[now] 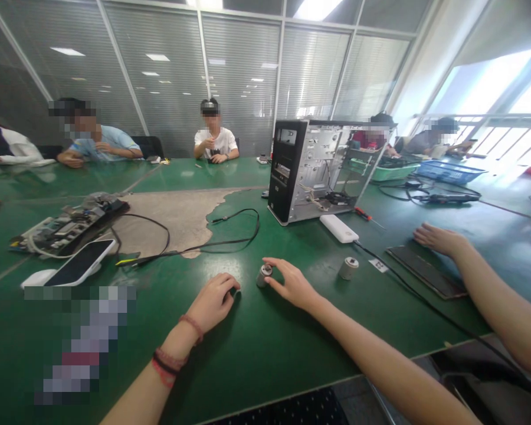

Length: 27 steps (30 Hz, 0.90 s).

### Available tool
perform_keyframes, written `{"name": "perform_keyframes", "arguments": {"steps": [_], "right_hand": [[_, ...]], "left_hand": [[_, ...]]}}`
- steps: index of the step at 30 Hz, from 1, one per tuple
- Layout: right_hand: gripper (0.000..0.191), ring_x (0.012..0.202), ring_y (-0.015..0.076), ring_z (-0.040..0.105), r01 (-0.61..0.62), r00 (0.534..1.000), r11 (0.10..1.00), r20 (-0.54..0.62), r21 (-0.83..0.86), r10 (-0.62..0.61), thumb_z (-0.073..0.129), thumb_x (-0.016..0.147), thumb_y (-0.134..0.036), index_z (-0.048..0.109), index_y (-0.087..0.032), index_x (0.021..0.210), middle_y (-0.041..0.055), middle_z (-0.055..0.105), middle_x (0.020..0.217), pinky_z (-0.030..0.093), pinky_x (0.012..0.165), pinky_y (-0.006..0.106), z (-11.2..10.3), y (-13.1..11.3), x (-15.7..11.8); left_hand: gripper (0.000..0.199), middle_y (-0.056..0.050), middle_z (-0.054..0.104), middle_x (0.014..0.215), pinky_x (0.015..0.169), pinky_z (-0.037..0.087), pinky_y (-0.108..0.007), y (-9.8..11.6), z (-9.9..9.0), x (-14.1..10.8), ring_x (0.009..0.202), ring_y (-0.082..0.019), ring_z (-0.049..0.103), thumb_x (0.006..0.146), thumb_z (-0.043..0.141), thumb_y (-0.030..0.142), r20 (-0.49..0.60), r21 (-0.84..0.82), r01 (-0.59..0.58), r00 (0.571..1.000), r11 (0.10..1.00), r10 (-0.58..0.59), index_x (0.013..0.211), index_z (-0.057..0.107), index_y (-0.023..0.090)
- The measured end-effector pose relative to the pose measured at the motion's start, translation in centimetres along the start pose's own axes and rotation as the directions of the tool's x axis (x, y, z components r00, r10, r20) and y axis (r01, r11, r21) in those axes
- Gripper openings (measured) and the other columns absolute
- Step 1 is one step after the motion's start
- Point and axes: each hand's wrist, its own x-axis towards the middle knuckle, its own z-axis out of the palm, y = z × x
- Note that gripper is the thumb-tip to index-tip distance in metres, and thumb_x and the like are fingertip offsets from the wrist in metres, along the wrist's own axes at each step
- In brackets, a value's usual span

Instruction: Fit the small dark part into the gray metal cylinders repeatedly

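Note:
My right hand (292,284) reaches in from the lower right, thumb and fingers round a small grey metal cylinder (262,277) that stands upright on the green table (248,342). A small part shows on top of the cylinder, at my fingertips. To its left, my left hand (215,301), with bracelets on the wrist, rests on the table with fingers curled and apart from the thumb, holding nothing. Farther right stands a second, similar cylinder (348,269), touched by no hand.
An open computer case (287,177) and a white power bank (338,228) stand ahead. Circuit boards (71,227), a phone (79,262) and cables lie left. Another person's arm (482,277) rests at right by a dark panel (425,271). Several people sit across.

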Motion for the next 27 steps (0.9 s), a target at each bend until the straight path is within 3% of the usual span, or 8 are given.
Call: {"name": "perform_keyframes", "arguments": {"steps": [3,7,12,16,19,21,23,27], "right_hand": [[0.046,0.106,0.0216,0.056,0.057,0.998,0.993,0.0,0.105,-0.057,0.055,0.084,-0.031,0.041,-0.02,0.127,0.0104,0.059,0.113,0.043,0.094,0.039,1.1,-1.8,0.0],[0.03,0.097,0.0218,0.057,0.114,0.992,0.982,0.044,0.154,-0.122,0.052,0.086,-0.031,0.05,-0.022,0.115,0.0089,0.062,0.105,0.045,0.087,0.038,2.2,-3.9,0.2],[0.027,0.095,0.0226,0.057,0.141,0.985,0.975,0.075,0.172,-0.156,0.052,0.086,-0.031,0.052,-0.024,0.112,0.0082,0.063,0.103,0.045,0.086,0.038,2.6,-4.8,0.3],[0.026,0.095,0.0215,0.057,0.1,0.991,0.962,0.065,0.252,-0.12,0.054,0.085,-0.029,0.053,-0.023,0.11,0.0078,0.062,0.103,0.045,0.086,0.037,2.6,-4.6,0.1],[0.026,0.09,0.019,0.059,-0.015,0.998,0.923,0.056,0.385,-0.007,0.056,0.083,-0.03,0.053,-0.023,0.108,0.0063,0.061,0.1,0.048,0.081,0.035,2.7,-4.5,-0.2],[0.026,0.089,0.0177,0.059,-0.125,0.992,0.851,0.062,0.51,0.108,0.058,0.082,-0.031,0.053,-0.023,0.107,0.0048,0.061,0.098,0.05,0.078,0.032,2.9,-4.5,-0.2],[0.028,0.087,0.0168,0.06,-0.232,0.968,0.725,0.085,0.649,0.235,0.06,0.081,-0.034,0.052,-0.023,0.105,0.0031,0.061,0.093,0.051,0.074,0.03,3.1,-4.4,0.0],[0.032,0.069,0.0139,0.06,-0.368,0.88,0.35,0.202,0.862,0.43,0.066,0.075,-0.039,0.051,-0.023,0.098,-0.0008,0.061,0.078,0.054,0.059,0.028,3.4,-3.9,0.4]], "left_hand": [[0.03,-0.005,0.058,0.095,0.085,0.043,-0.035,0.1,0.0,0.1,0.092,-0.02,0.053,0.075,0.041,0.003,-0.005,0.001,-0.007,1.0,1.0,0.007,0.094,0.058,0.019],[0.029,-0.005,0.058,0.094,0.084,0.044,-0.035,0.1,0.1,0.0,0.091,-0.021,0.052,0.075,0.042,0.003,-0.004,0.01,-0.025,1.0,1.0,0.025,0.094,0.058,0.019],[0.028,-0.006,0.058,0.093,0.083,0.044,-0.034,0.1,0.2,-0.2,0.092,-0.021,0.053,0.074,0.043,0.003,-0.001,0.034,-0.013,1.0,0.999,0.013,0.092,0.058,0.018],[0.027,-0.006,0.059,0.093,0.083,0.044,-0.034,0.2,0.2,-0.1,0.091,-0.021,0.054,0.074,0.043,0.002,-0.006,0.002,-0.021,1.0,1.0,0.021,0.092,0.058,0.017],[0.026,-0.007,0.06,0.094,0.084,0.045,-0.033,0.3,0.1,-0.1,0.092,-0.021,0.055,0.075,0.044,0.003,-0.017,-0.043,-0.023,1.0,0.999,0.022,0.092,0.058,0.017],[0.025,-0.006,0.061,0.094,0.084,0.045,-0.033,0.5,0.1,-0.1,0.092,-0.02,0.056,0.076,0.044,0.004,-0.028,-0.088,-0.006,1.0,0.996,0.004,0.093,0.058,0.017],[0.026,-0.006,0.062,0.094,0.083,0.045,-0.031,0.7,0.2,-0.1,0.09,-0.019,0.058,0.077,0.043,0.004,-0.028,-0.145,0.013,0.999,0.989,-0.017,0.095,0.057,0.017],[0.032,-0.004,0.064,0.094,0.08,0.046,-0.03,1.3,0.2,-0.1,0.086,-0.018,0.06,0.075,0.045,0.005,-0.006,-0.21,0.026,1.0,0.977,-0.028,0.103,0.053,0.018]]}}
